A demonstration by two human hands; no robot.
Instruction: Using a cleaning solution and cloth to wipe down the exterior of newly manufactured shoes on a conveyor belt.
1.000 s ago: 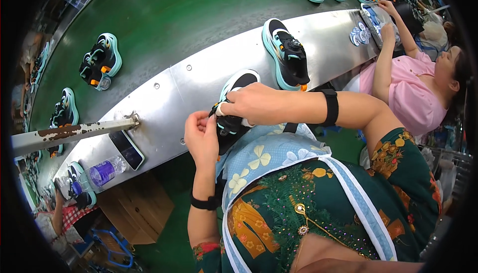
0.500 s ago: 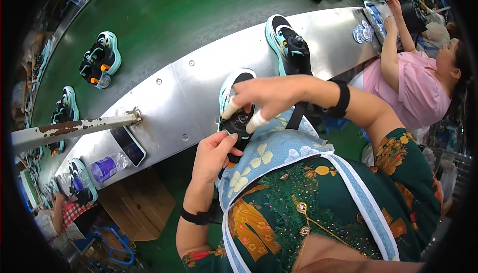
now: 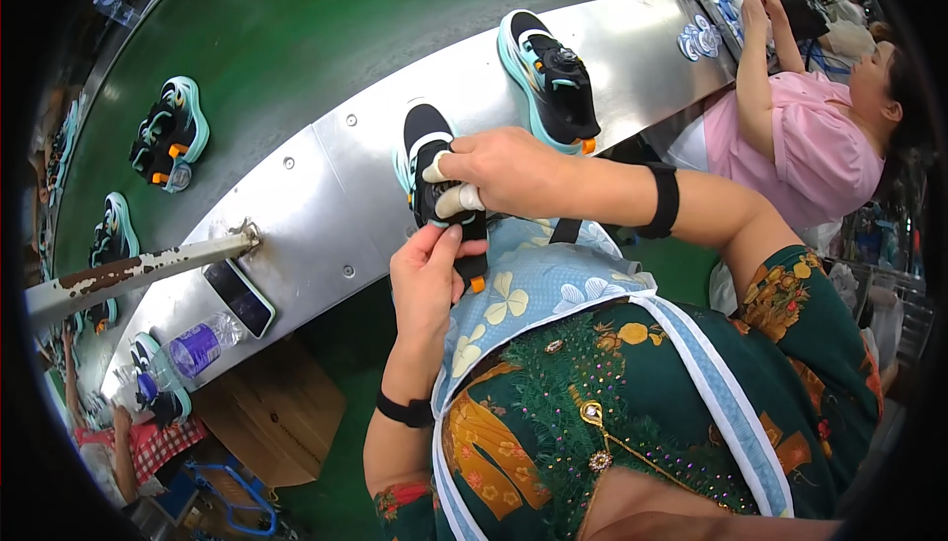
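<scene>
A black sneaker with a mint-green sole (image 3: 428, 126) lies in front of me at the metal ledge's near edge, toe pointing away and heel toward my apron. My right hand (image 3: 509, 174) reaches over it from the right, thumb and forefinger in pale finger covers. Those fingers press together on the upper around the dark fastening, which they mostly hide. With thumb and forefinger, my left hand (image 3: 425, 270) pinches the edge of the shoe's opening. An orange tab (image 3: 478, 284) shows at the heel. To the right rests a similar sneaker (image 3: 549, 77) with a round dial on top.
A green conveyor belt (image 3: 326, 38) carries more shoes, including one sneaker (image 3: 173, 133) at the left. A rusty white bar (image 3: 148, 263), a phone (image 3: 240, 296) and a plastic bottle (image 3: 195, 350) are at the left. A person in pink (image 3: 790, 136) works at the right.
My right fingers have gone from spread around the dial to pressed together on the upper. My left hand keeps its pinch. The view has shifted slightly; the left belt shoe has moved nearer.
</scene>
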